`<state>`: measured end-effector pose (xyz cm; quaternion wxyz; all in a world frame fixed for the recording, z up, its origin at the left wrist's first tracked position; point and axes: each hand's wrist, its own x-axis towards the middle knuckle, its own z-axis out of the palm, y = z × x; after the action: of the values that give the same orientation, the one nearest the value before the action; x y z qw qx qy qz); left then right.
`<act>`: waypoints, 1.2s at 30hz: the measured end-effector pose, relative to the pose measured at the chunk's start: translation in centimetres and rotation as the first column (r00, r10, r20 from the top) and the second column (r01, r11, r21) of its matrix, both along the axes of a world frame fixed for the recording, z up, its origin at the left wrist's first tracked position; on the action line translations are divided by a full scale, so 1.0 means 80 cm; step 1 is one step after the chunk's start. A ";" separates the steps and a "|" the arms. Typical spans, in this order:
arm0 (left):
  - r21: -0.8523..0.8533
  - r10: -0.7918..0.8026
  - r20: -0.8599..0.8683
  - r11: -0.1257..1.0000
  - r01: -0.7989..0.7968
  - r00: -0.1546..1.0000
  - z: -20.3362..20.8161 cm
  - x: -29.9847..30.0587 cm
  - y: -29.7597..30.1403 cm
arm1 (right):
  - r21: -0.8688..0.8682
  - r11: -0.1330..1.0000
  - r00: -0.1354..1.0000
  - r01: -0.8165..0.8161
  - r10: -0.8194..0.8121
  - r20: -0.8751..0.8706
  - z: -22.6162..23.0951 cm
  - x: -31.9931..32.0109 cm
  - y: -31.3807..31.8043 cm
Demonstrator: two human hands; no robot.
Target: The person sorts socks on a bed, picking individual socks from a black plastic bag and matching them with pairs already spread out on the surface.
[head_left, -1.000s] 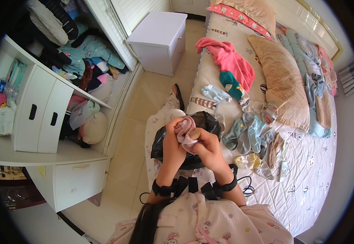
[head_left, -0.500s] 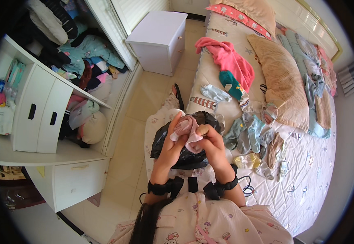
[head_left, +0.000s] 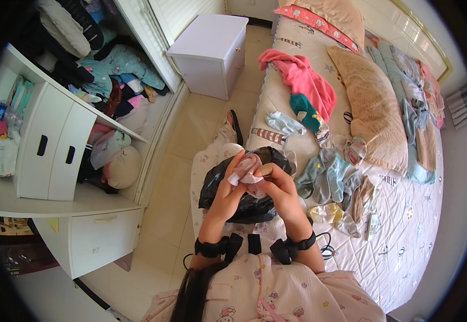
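Between my two hands is a bunched pink sock (head_left: 247, 167), with a paler pink part folded over its front. My left hand (head_left: 228, 193) cups it from the left side, fingers wrapped along it. From the right, my right hand (head_left: 278, 188) pinches the pale edge between thumb and fingers. Under both hands a black plastic bag (head_left: 212, 188) rests on my lap; what is in it is hidden.
On the bed (head_left: 400, 231) to my right lie several loose socks (head_left: 325, 174), a pink garment (head_left: 308, 80) and a tan pillow (head_left: 370, 107). A white nightstand (head_left: 206, 48) stands ahead. An open wardrobe with heaped clothes (head_left: 118, 75) and a white desk (head_left: 104, 241) are at the left.
The sock is bunched more tightly. Its pale pink part, which hung down near my right fingers, is now folded up across the front.
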<state>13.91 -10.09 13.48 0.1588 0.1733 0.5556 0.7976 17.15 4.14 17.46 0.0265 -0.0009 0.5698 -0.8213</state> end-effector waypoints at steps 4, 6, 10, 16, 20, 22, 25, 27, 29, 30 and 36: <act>-0.038 0.092 -0.004 0.995 -0.092 0.996 0.002 0.001 0.007 | -0.142 0.990 0.999 -0.015 0.022 0.047 -0.009 -0.006 0.005; -0.177 0.162 -0.070 0.969 -0.172 0.984 0.002 0.001 0.009 | -0.342 0.939 0.993 0.026 0.017 0.120 -0.010 -0.009 0.009; -0.168 0.182 0.029 0.970 -0.175 0.983 -0.006 0.001 0.008 | -0.446 0.894 0.981 0.039 0.050 0.185 -0.019 -0.010 0.014; -0.030 0.137 0.241 0.991 -0.134 0.961 0.002 0.004 0.012 | -0.663 0.741 0.977 -0.105 0.200 0.068 -0.030 -0.011 0.023; -0.039 0.054 0.142 0.998 -0.049 0.988 0.008 0.003 0.008 | -0.533 0.846 0.984 0.018 0.079 0.159 -0.019 -0.008 0.016; -0.024 -0.007 0.061 1.000 0.009 0.998 0.010 0.003 0.001 | -0.455 0.887 0.981 0.071 0.020 0.192 -0.011 -0.005 0.014; 0.136 -0.150 0.168 0.982 0.127 0.974 0.011 0.002 -0.005 | -0.320 0.942 0.981 0.102 -0.043 0.187 -0.007 -0.004 0.015; 0.255 -0.236 0.280 0.953 0.165 0.930 0.013 0.000 -0.009 | -0.245 0.966 0.994 0.077 -0.056 0.094 -0.013 -0.004 0.016; 0.263 -0.260 0.271 0.946 0.189 0.927 0.012 -0.002 -0.013 | -0.189 0.979 0.995 0.074 -0.061 0.073 -0.009 -0.003 0.015; 0.326 -0.291 0.260 0.924 0.200 0.921 0.013 -0.002 -0.015 | -0.133 0.989 0.997 0.069 -0.063 0.051 -0.005 -0.002 0.014; 0.186 -0.146 0.222 0.977 0.105 0.964 0.004 -0.004 -0.007 | 0.384 0.910 0.968 0.159 -0.068 -0.240 0.018 -0.002 0.001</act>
<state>13.62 -10.63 13.79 0.2581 0.1259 0.4494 0.8459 16.98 4.22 18.89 -0.0854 -0.0537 0.7241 -0.6822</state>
